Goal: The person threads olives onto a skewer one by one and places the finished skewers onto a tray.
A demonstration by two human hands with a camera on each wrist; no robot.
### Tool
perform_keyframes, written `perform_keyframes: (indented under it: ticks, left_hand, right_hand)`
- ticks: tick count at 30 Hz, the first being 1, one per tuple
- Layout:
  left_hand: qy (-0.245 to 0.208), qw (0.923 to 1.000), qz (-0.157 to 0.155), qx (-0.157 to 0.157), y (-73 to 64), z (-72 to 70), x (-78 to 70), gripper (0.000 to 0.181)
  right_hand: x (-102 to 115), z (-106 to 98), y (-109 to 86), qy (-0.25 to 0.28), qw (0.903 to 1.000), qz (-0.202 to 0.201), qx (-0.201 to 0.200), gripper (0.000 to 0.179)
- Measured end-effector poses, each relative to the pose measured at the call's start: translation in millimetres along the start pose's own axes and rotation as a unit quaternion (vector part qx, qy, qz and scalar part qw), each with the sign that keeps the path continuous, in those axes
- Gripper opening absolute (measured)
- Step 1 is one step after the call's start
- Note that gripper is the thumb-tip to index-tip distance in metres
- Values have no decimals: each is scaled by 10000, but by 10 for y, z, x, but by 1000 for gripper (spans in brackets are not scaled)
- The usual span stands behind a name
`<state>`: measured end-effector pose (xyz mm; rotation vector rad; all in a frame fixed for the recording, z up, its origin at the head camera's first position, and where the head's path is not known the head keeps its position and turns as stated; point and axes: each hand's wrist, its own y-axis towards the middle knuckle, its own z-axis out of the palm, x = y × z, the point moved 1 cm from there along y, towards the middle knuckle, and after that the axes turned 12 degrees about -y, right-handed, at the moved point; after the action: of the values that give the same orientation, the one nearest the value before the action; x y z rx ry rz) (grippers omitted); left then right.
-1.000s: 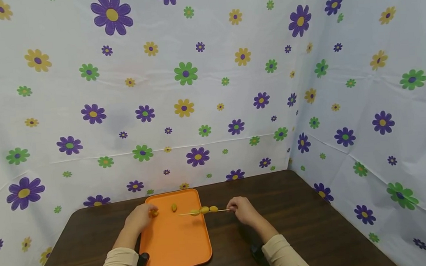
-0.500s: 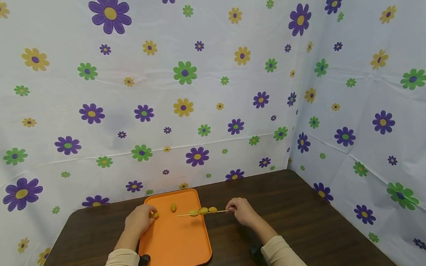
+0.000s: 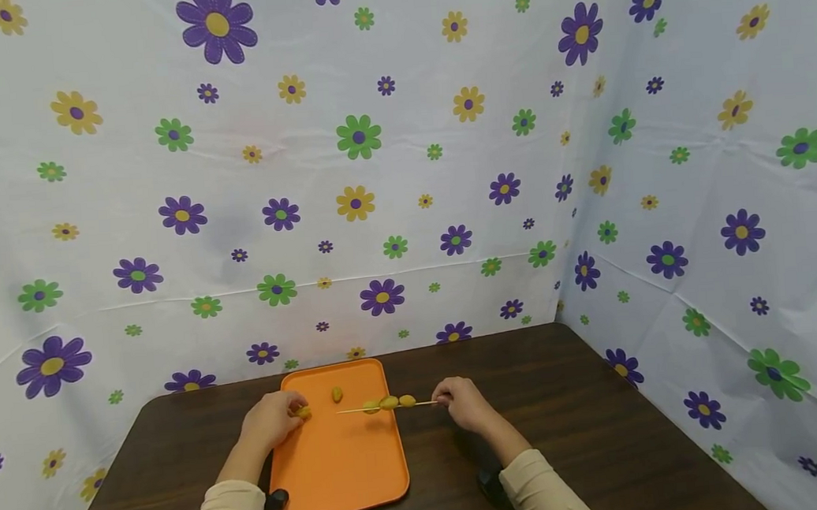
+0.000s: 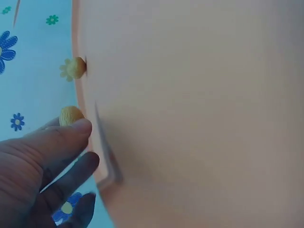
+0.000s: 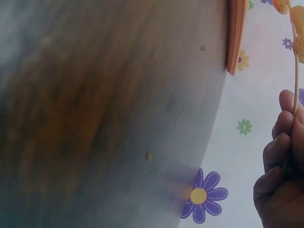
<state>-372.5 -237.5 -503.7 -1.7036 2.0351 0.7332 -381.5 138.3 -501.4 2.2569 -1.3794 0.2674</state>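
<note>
In the head view my left hand [image 3: 271, 420] is over the left edge of an orange tray [image 3: 338, 469], pinching a small yellow oval piece [image 3: 304, 412] that looks like fruit. The left wrist view shows that piece [image 4: 70, 115] between thumb and fingers, its surface wrinkled. To the right of the tray, my right hand [image 3: 465, 403] grips the end of a thin wooden skewer [image 3: 424, 403], fingers curled. Three similar yellow pieces [image 3: 389, 402] are threaded along the skewer, which points left over the tray. One loose yellow piece [image 3: 337, 394] lies on the tray's far part.
A dark wood-grain table [image 3: 533, 412] bears the tray. Behind it and along the right hangs a white flower-print cloth [image 3: 402, 168]. A small yellow speck [image 5: 148, 156] shows on the tabletop in the right wrist view. Black wrist devices [image 3: 277, 503] sit under the forearms.
My left hand has shifted slightly to the right with the yellow piece, which shows more past the fingertips. The right hand and skewer stay almost where they were.
</note>
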Motion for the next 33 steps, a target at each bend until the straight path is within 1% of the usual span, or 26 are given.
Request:
perform_keyframes:
  ticks: [4,8,12,16,21,25,33]
  left_hand:
    - [-207,9997,87,125,-29,-26,-86,24]
    - [-505,9981,323,167,-88,-42,-205,22]
    - [-726,9951,657,157,-160,-13,-296,22]
    - [-771,9926,939,55,-213,12,-326,23]
    - [-835,9903,1107,-38,-276,25,-346,25]
    - [-825,9882,1286,-65,-297,27,-379,25]
    - [-931,9863,1360,-55,-324,20,-421,24]
  right_hand:
    - [25,-11,3,30,10000,-10,19,23]
    - [51,-15,0,88,9999,14,55,24]
    - [68,-3,-15,131,9999,-45,84,23]
    - [85,1,-28,126,9999,-51,103,22]
    - [79,18,-34,97,9998,-62,144,24]
    - [82,13,-46,85,9999,-84,103,24]
    - [102,10,-54,89,9999,-101,48,23]
